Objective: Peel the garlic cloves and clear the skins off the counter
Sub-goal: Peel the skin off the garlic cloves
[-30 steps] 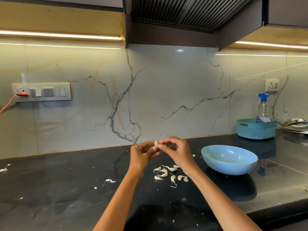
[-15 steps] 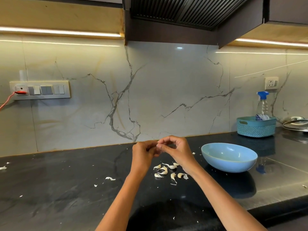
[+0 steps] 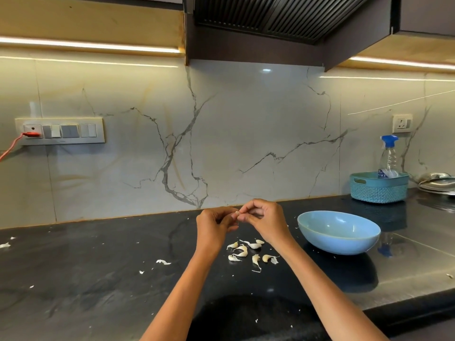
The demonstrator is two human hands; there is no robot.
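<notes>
Stretching across the whole lower view, the black surface [image 3: 98, 279] carries everything for this task. On its right side stands a light blue bowl [image 3: 338, 232], and it seems to have nothing inside, as far as the view shows. Further back on the right is a teal basket [image 3: 378, 189] with a spray bottle [image 3: 389, 156] in it.

Above the middle of the surface both hands are raised and meet each other. The left hand [image 3: 214, 227] has its fingers curled and pinches one garlic clove [image 3: 236, 213] at the fingertips. The right hand [image 3: 264, 220] closes its thumb and forefinger on the same clove from the other side, so both grips are clamped on it. The clove is mostly hidden between the fingers; its long axis I cannot tell. It lies directly between the two hands, at equal reach of both, and the bowl is to the right of it, nearer to the right hand.

Below the hands, a small group of cloves [image 3: 248, 251] lies on the surface, some with skin tails. I judge they are not yet peeled. Scattered skins [image 3: 163, 262] lie to the left, well apart, and must yet be cleared.
</notes>
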